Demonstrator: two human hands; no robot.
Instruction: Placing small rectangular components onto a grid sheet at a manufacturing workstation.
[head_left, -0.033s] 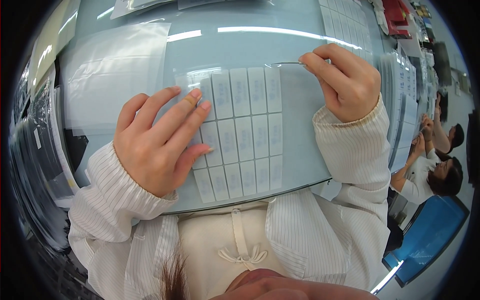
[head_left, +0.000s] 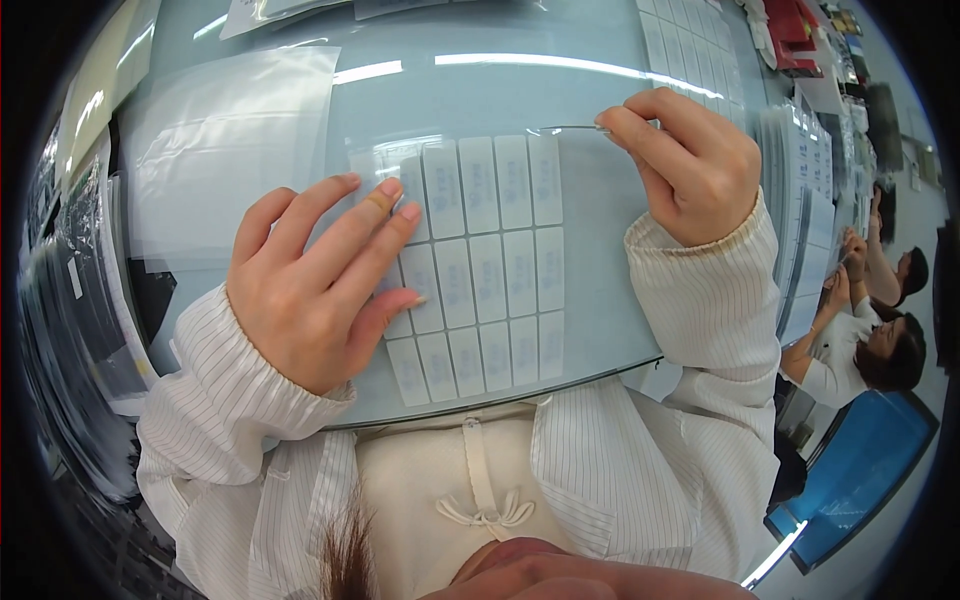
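A sheet of pale rectangular labels [head_left: 486,265] in rows lies on the glass-topped table in front of me, with faint bluish print on each piece. My left hand [head_left: 320,270] rests with its fingers spread over the sheet's left side, fingertips touching it and hiding part of that column. Beyond the sheet's upper right corner, my right hand [head_left: 690,160] is closed in a pinch. From its thumb and fingertip a thin, dark, straight strip [head_left: 570,127] runs leftward to the sheet's top edge. Whether this is the edge of a clear film or a slim tool is unclear.
Translucent plastic sheets [head_left: 235,150] lie to the left. Stacks of bagged dark material [head_left: 75,330] line the far left. Another label sheet [head_left: 690,50] is at the upper right, beside stacked printed sheets [head_left: 805,210]. Two people [head_left: 880,345] work at the right, near a blue panel [head_left: 860,480].
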